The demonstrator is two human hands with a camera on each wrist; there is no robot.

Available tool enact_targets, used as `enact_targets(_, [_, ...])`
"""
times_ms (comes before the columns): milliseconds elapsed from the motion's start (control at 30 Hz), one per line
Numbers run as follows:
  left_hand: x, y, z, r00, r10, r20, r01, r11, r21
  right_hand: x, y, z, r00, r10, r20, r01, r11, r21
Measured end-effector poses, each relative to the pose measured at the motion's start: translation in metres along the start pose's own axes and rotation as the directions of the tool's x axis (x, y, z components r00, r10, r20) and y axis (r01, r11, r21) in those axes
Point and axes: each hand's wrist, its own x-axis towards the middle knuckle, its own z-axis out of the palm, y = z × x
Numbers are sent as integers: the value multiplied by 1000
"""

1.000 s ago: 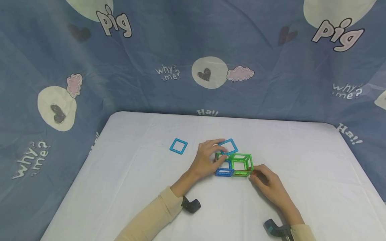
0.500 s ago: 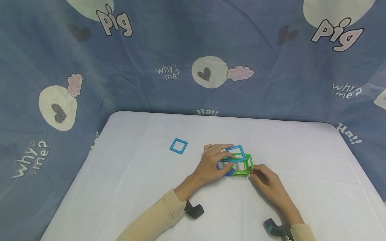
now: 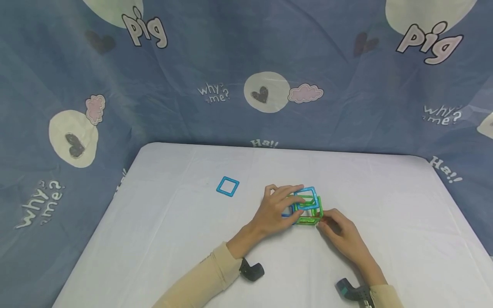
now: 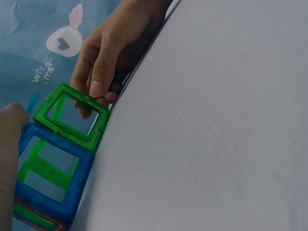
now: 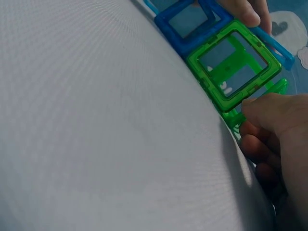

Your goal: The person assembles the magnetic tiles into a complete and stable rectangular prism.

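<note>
My left hand [image 3: 275, 212] pinches a light-blue square magnetic tile [image 3: 317, 197] by its left side, close over the green part of a small tile structure. That structure joins an open-framed green cube [image 3: 308, 220] to dark-blue square tiles [image 4: 83, 178], with a reddish tile edge [image 4: 57, 225] low at its far end. In the right wrist view the held tile slants above the green frame [image 5: 269, 70]. Thumb and fingers of my right hand [image 3: 344, 234] grip the cube's lower right corner. In the head view my left hand covers much of the dark-blue part.
A second light-blue square tile [image 3: 221, 183] lies flat on the white table [image 3: 185, 239], left of the structure. Behind the table hangs a blue printed cloth [image 3: 177, 115]. Each wrist bears a black camera, the left one [image 3: 252, 271] just above the table.
My left hand has carried the light-blue tile rightward and slightly nearer, from behind the dark-blue part to over the green cube. The right hand keeps its grip and has barely moved.
</note>
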Motion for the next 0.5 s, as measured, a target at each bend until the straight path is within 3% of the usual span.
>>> enact_targets(500, [1, 6, 2, 999, 19, 38, -18, 999, -27, 1, 3, 0, 999, -39, -19, 40, 998, 41])
